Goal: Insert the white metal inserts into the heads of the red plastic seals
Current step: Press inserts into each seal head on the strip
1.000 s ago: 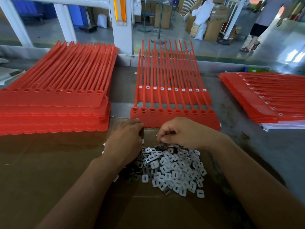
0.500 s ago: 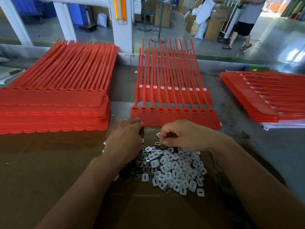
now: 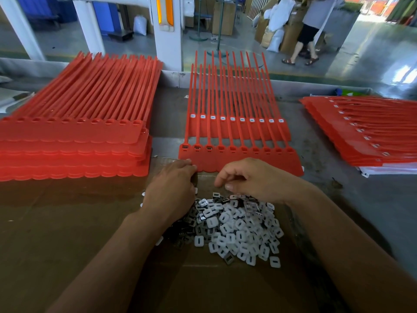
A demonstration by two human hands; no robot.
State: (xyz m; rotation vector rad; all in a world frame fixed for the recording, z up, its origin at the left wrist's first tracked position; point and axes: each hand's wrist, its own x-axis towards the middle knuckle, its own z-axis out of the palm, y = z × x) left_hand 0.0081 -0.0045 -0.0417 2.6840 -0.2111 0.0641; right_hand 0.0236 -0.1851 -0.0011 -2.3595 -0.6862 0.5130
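Cardboard point(image 3: 67, 222); left hand point(image 3: 171, 190) hides some inserts point(image 3: 237, 229).

Left hand point(image 3: 171, 190) hides the left side of the insert pile point(image 3: 237, 231); fingertips tucked under, grip unclear. Left seal stack point(image 3: 74, 141) and right seal stack point(image 3: 372, 136) cut off at edges.

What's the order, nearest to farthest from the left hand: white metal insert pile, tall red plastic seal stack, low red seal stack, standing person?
1. White metal insert pile, against the left hand.
2. Tall red plastic seal stack, on its left.
3. Low red seal stack, far right.
4. Standing person, beyond the table.
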